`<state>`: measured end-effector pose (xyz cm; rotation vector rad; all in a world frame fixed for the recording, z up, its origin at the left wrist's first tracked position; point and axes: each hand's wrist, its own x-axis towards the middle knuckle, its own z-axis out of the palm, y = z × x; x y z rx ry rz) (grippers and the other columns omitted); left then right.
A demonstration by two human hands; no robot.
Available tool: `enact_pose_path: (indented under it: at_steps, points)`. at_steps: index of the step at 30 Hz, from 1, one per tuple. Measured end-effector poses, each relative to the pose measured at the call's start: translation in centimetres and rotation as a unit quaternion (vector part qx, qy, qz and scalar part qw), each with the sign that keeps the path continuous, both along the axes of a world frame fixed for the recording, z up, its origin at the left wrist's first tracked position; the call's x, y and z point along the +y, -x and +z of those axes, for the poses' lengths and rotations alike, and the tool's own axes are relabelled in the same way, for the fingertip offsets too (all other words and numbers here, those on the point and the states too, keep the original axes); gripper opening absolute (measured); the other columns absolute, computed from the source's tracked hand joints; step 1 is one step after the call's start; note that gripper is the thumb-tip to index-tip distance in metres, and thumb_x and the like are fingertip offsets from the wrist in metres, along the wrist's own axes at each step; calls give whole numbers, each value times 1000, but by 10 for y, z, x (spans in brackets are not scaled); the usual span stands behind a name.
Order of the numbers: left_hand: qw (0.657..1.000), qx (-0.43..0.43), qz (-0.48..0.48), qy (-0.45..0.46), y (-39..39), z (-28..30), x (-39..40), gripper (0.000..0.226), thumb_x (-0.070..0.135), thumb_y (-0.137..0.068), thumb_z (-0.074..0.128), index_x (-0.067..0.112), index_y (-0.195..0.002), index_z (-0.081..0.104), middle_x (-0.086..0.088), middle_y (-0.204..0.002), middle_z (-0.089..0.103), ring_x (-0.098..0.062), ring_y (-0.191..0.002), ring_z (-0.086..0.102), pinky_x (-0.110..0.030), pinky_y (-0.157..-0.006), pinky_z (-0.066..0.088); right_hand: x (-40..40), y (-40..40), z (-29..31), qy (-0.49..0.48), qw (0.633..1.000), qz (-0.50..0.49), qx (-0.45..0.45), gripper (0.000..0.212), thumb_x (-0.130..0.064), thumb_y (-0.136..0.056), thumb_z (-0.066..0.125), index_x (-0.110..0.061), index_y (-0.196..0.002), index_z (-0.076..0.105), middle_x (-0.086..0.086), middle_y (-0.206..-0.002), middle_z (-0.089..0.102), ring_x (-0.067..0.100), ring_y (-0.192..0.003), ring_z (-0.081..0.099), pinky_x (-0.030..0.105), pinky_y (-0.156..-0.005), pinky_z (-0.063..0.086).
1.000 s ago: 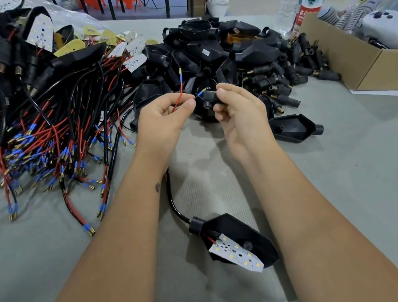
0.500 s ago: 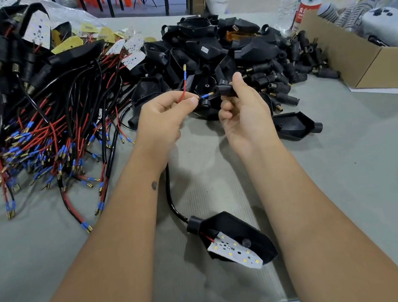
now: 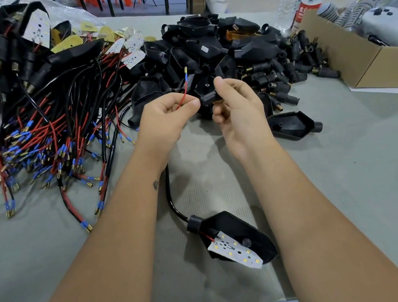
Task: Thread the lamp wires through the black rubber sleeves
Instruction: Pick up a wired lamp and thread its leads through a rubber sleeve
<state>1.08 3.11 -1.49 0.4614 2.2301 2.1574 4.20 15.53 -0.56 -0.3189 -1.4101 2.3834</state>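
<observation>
Nearest the person, a black lamp housing (image 3: pixel 234 238) lies on the grey table (image 3: pixel 354 192), its white LED board (image 3: pixel 235 252) facing up and its black cable (image 3: pixel 171 196) curving up toward the hands. Left hand (image 3: pixel 166 119) pinches the red wire (image 3: pixel 183 96), blue-tipped end sticking upward. Right hand (image 3: pixel 237 109) grips a black rubber sleeve (image 3: pixel 209 97), just beside the left fingertips. Beyond, a heap of black housings (image 3: pixel 205 46); wired lamps (image 3: pixel 33 118) piled left, cardboard box (image 3: pixel 360 59) right.
</observation>
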Motion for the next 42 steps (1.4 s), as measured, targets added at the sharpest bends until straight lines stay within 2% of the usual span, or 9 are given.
enact_pose_path:
  at_steps: [4,7,12,19,26,29,32,35,42]
  points:
    - [999,-36,15,-18,2,2,2,9,11,-92,60,17,-85,59,10,-56,49,-1,-44,36,-15,-42,28,-4,1,0,-13,1000,-4,-3,9,-7,-92,67,-8,-92,58,2,-68,55,8,-50,47,18,-45,37]
    - [991,-104,12,-80,5,3,2,16,3,-91,44,15,-84,53,1,-61,52,-8,-47,32,-21,-43,21,-4,2,-1,16,1000,6,-12,15,-8,-89,70,-11,-84,57,-1,-65,56,7,-51,47,18,-47,38]
    - [997,-60,39,-31,5,-1,3,22,-3,-89,52,16,-81,60,1,-69,56,-5,-59,53,-20,-55,48,-2,2,-2,27,1000,-1,5,19,-5,-87,72,-13,-77,57,0,-62,52,5,-48,46,17,-46,37]
    - [997,-51,-8,-58,3,-3,4,19,-4,-90,57,14,-92,63,6,-63,64,-8,-66,63,-28,-71,57,-4,3,-3,-57,998,4,1,13,-6,-88,71,-9,-85,59,0,-60,52,6,-47,46,17,-46,37]
    - [989,-97,10,-114,6,-1,5,20,-2,-92,53,13,-95,66,-5,-79,64,-10,-68,61,-23,-67,54,-4,2,-4,-70,997,16,-5,11,-6,-87,72,-10,-86,62,6,-69,55,5,-49,48,17,-48,39]
    - [981,-129,16,-144,7,0,6,22,1,-94,48,7,-105,65,-14,-90,61,-12,-66,59,-21,-61,52,-6,1,-4,-82,996,29,-5,10,-5,-87,71,-11,-86,63,-1,-63,62,4,-50,49,17,-49,40]
    - [978,-143,15,-151,8,-1,7,27,7,-98,45,-2,-113,66,-10,-88,63,-11,-63,58,-21,-58,49,-7,0,-4,-105,994,44,-4,8,-6,-88,70,-11,-89,63,-4,-63,64,5,-51,49,19,-52,42]
    - [976,-156,9,-152,10,-2,8,28,10,-98,48,-2,-115,66,-8,-88,65,-12,-68,58,-22,-61,49,-9,0,-5,-141,989,52,-13,3,-9,-93,65,-12,-91,64,-3,-67,65,6,-51,50,26,-58,45]
    - [962,-162,-2,-220,8,0,8,25,7,-102,39,9,-110,63,-7,-89,67,-18,-85,60,-28,-76,49,-12,-1,-4,-171,983,70,-23,7,-11,-97,60,-11,-95,66,3,-74,66,5,-52,52,19,-50,42]
